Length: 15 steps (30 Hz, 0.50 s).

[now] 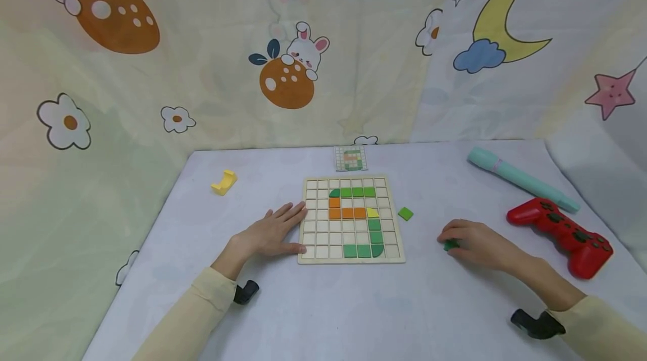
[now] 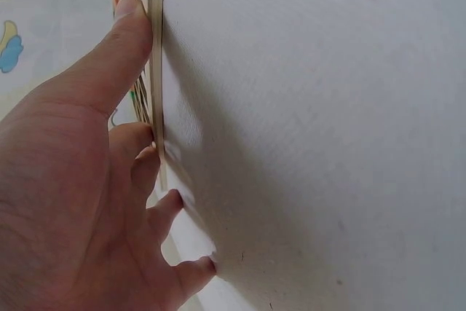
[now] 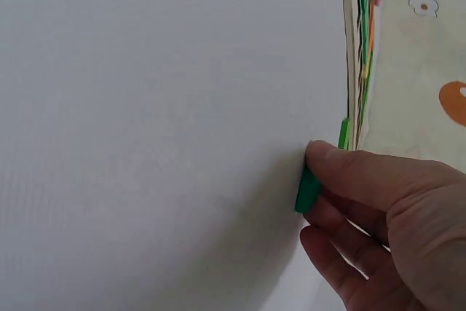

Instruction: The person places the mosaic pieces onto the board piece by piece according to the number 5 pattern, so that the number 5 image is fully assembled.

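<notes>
A square wooden grid board lies mid-table, with several green, orange and yellow tiles set in its cells. My left hand rests at the board's left edge, fingers fairly straight; in the left wrist view the thumb touches the rim. Right of the board, my right hand pinches a dark green tile between thumb and fingers, close to the tabletop. The fingers hide part of that tile. A lighter green square tile lies loose between the board and this hand.
A small pattern card lies behind the board. On the left sits a yellow curved piece. To the right are a red game controller and a teal cylinder. A printed curtain hangs behind the white table.
</notes>
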### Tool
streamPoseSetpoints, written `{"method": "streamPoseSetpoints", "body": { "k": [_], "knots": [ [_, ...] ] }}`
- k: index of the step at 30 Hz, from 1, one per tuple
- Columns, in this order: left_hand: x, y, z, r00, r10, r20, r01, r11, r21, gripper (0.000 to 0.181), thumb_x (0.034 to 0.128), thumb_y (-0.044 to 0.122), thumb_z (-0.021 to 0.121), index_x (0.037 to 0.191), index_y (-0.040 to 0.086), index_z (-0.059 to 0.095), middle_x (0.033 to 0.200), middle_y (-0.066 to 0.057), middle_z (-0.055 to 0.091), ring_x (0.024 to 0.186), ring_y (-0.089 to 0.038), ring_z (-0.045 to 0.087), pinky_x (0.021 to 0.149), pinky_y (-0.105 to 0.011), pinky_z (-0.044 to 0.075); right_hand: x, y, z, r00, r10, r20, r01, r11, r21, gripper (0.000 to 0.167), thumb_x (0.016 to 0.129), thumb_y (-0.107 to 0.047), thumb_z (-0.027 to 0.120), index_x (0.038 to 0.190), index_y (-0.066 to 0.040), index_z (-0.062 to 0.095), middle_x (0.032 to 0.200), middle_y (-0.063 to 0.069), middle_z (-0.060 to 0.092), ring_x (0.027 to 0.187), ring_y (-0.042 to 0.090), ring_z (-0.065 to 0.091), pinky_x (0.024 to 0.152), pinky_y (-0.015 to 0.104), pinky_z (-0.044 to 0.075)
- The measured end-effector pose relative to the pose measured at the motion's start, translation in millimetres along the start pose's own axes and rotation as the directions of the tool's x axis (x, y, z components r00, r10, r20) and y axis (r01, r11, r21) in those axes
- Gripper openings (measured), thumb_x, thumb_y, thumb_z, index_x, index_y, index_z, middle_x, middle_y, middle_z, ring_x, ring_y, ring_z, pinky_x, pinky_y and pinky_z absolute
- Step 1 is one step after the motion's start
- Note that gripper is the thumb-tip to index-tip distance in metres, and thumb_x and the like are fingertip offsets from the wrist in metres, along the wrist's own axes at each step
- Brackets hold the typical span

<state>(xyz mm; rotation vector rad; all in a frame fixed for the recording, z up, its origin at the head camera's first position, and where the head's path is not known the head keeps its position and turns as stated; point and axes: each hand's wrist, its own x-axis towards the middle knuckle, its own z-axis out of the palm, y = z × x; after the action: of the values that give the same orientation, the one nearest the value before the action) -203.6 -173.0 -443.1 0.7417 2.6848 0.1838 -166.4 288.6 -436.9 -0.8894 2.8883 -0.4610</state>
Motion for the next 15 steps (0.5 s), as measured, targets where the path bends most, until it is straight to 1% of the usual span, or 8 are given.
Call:
{"method": "streamPoseSetpoints", "body": {
  "k": [4, 8, 11, 15],
  "knots": [
    [-0.9, 0.3, 0.2, 1.0, 0.002, 0.004, -0.002, 1.0, -0.005, 0.092, 0.087, 0.065, 0.055, 0.157, 0.02, 0.016, 0.165, 0.003, 0.008, 0.152, -0.027, 0.009, 0.118, -0.06, 0.018, 1.3, -2.0, 4.6, 1.0, 0.014, -0.026, -0.013, 0.999, 0.043, 0.026, 0.077, -0.017, 0.081, 0.102, -0.012, 0.074, 0.098, -0.005, 0.065, 0.083, 0.008, 0.059, 0.072, 0.022, 0.056],
    [-0.6, 0.1, 0.3, 1.0, 0.003, -0.002, -0.003, 1.0, -0.004, 0.091, 0.0873, 0.065, 0.055, 0.157, 0.019, 0.017, 0.165, 0.003, 0.008, 0.152, -0.028, 0.009, 0.118, -0.06, 0.019, 1.5, -4.7, 5.9, 0.999, 0.009, -0.042, -0.006, 0.998, 0.066, 0.028, 0.077, -0.02, 0.081, 0.102, -0.011, 0.074, 0.096, -0.006, 0.064, 0.079, 0.004, 0.056, 0.069, 0.02, 0.054],
    [-0.5, 0.1, 0.2, 1.0, 0.002, -0.003, -0.002, 1.0, -0.004, 0.091, 0.0873, 0.065, 0.055, 0.157, 0.02, 0.017, 0.165, 0.003, 0.008, 0.152, -0.028, 0.009, 0.118, -0.06, 0.019, 1.8, -5.9, 3.7, 1.0, 0.006, -0.027, -0.005, 0.999, 0.041, 0.032, 0.076, -0.02, 0.082, 0.105, -0.012, 0.073, 0.1, -0.005, 0.065, 0.083, 0.007, 0.059, 0.073, 0.024, 0.057],
    [-0.4, -0.3, -0.1, 1.0, 0.0, 0.0, 0.0, 1.0, -0.002, 0.091, 0.0872, 0.065, 0.055, 0.157, 0.02, 0.016, 0.165, 0.003, 0.007, 0.152, -0.027, 0.008, 0.118, -0.059, 0.018, 1.5, -6.0, -0.6, 1.0, -0.002, 0.016, 0.002, 1.0, 0.01, 0.037, 0.075, -0.016, 0.082, 0.111, -0.016, 0.071, 0.112, -0.001, 0.066, 0.1, 0.018, 0.062, 0.085, 0.035, 0.057]
  ]
}}
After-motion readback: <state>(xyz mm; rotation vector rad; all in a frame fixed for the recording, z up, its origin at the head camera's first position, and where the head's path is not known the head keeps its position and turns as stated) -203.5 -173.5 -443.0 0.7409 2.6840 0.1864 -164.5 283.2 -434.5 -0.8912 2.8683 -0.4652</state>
